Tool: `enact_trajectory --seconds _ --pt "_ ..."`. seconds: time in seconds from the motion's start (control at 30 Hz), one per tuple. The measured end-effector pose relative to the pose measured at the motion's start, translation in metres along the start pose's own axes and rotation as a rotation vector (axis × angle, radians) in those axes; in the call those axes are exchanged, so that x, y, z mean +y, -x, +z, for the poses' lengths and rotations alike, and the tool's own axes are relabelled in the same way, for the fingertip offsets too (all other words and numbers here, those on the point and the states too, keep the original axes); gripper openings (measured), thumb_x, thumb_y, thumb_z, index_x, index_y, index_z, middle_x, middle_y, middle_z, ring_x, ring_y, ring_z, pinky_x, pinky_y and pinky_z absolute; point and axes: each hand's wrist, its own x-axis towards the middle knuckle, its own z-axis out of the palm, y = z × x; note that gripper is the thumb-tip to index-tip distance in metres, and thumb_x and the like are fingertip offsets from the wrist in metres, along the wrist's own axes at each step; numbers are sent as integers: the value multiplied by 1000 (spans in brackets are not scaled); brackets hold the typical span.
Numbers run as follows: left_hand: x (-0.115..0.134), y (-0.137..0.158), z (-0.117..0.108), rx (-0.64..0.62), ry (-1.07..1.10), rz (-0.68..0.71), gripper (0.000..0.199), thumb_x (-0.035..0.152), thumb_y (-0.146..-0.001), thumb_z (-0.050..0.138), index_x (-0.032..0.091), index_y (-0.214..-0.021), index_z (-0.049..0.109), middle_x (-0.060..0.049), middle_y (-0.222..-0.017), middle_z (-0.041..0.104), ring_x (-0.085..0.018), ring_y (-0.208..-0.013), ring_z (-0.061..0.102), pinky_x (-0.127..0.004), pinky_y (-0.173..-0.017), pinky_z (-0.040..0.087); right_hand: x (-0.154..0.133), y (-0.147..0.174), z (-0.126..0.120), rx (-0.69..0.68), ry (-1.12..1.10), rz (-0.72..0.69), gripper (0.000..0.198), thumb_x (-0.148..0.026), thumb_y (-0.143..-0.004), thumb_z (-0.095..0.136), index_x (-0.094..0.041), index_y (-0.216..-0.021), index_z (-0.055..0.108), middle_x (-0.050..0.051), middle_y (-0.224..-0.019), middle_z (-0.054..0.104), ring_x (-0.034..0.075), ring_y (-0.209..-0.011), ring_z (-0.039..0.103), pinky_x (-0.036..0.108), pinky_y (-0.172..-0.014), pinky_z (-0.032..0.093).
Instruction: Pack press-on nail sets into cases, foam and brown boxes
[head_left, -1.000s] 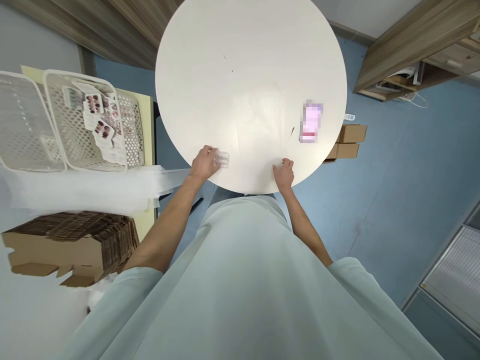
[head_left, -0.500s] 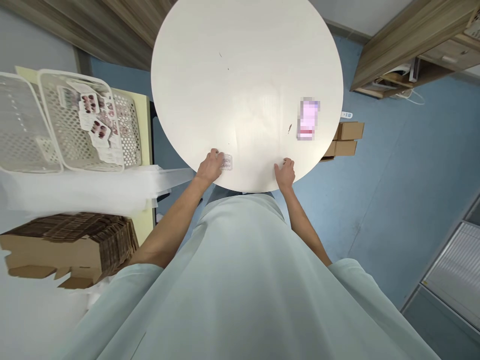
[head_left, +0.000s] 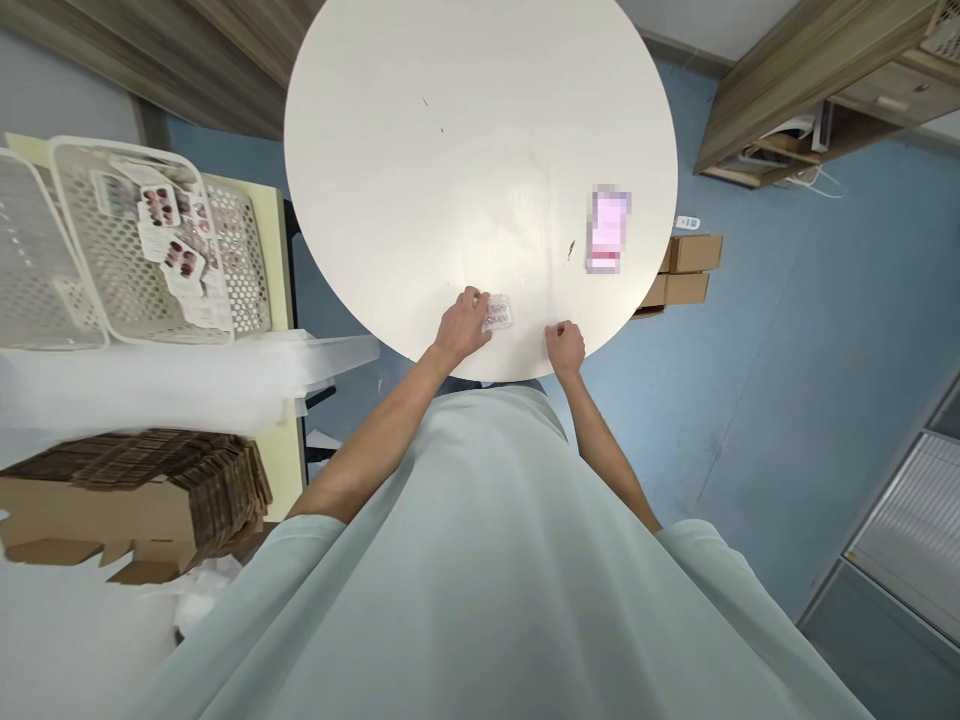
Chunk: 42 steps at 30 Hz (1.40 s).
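Note:
A small clear plastic case [head_left: 498, 312] with rows of tiny pinkish pieces is near the front edge of the round white table [head_left: 420, 220]. My left hand [head_left: 463, 328] grips the case by its left side, fingers at its top corner and thumb at its lower edge. To the right of the case, my right hand [head_left: 566, 348] rests by the table edge with its fingers curled in. Whether anything small is in that hand cannot be made out.
A blurred-out phone-like object [head_left: 607, 230] lies on the table's right side. On the left, a white basket [head_left: 244, 215] holds packs with dark red ovals, above white sheets [head_left: 187, 380] and flattened cardboard boxes [head_left: 142, 500]. Brown cartons [head_left: 694, 255] stand on the right.
My left hand has moved right, bringing the case along toward my right hand. The fingers of my right hand have curled shut from a looser pose. The view has shifted slightly.

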Motion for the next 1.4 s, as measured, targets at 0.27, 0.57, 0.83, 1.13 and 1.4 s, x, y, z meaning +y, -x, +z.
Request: enact_trajectory --seconds 0.27,0.57,0.83,1.13,1.4 --pt "-1 -8 14 -14 34 25 70 19 -85 81 18 -151 59 -25 -158 52 -49 -149 48 -55 -113 52 -2 14 -9 7 -64 -78 16 -32 -110 54 -23 -107 67 13 -121 78 27 -104 72 39 -87 55" --pt "-11 -6 20 -34 -86 75 86 26 -92 77 17 -170 41 -24 -166 49 -45 -153 48 -55 -117 54 -54 56 -4 -103 35 -356 22 -35 -116 51 -23 -113 69 7 -124 73 19 -88 69 32 -77 49" --pt "-44 21 17 136 285 -155 53 24 -105 51 17 -157 59 -16 -151 70 -29 -120 75 -44 -111 59 -94 58 34 -329 239 -497 22 -28 -118 49 -22 -117 70 10 -127 72 25 -105 71 34 -79 51" --pt "-32 16 27 122 429 -325 21 35 -103 65 23 -114 77 -10 -126 84 -28 -113 78 -40 -105 58 -100 51 53 -366 300 -468 26 -26 -118 46 -22 -115 71 11 -126 73 26 -103 71 37 -83 54" --pt "-22 -1 30 149 397 -462 18 30 -102 63 23 -92 76 -10 -108 85 -29 -106 76 -36 -95 55 -95 48 43 -338 168 -407 22 -37 -116 56 -23 -116 73 9 -125 77 26 -106 73 37 -88 56"
